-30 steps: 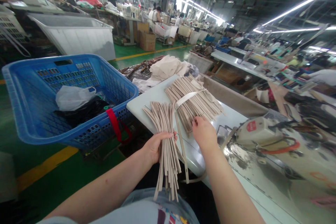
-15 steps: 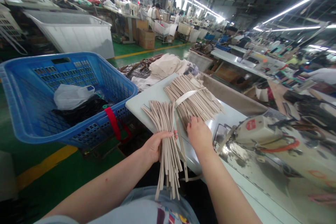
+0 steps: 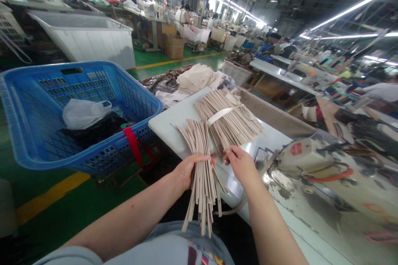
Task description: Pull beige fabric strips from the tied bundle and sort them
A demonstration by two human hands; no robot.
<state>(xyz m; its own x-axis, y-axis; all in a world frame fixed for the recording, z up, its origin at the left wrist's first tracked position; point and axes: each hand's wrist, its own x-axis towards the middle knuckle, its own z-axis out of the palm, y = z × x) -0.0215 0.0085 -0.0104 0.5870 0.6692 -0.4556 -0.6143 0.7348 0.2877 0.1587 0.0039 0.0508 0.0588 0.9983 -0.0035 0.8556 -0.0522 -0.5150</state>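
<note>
My left hand point(image 3: 189, 169) is closed round a loose bundle of narrow beige strips point(image 3: 202, 186), whose ends fan out above and below the grip. The strips look like fabric or leather straps; I cannot tell which. On the white table, a larger pile of beige strips point(image 3: 236, 122) lies with a pale band point(image 3: 221, 115) across it. At the near edge of that pile my right hand point(image 3: 239, 163) is closed, thumb and finger pinching strip ends. How many strips it pinches cannot be made out.
A blue plastic basket point(image 3: 124, 155) with bags in it stands left of the table point(image 3: 168, 120). To the right is a sewing machine point(image 3: 301, 155). Beige cloth pieces point(image 3: 199, 78) are heaped beyond the table. A grey-white bin point(image 3: 93, 41) stands farther back; other people sit at distant tables.
My right hand has drawn back slightly toward me and to the right, its fingers now pinching at the strip ends. The left hand and its bundle have shifted a little to the right.
</note>
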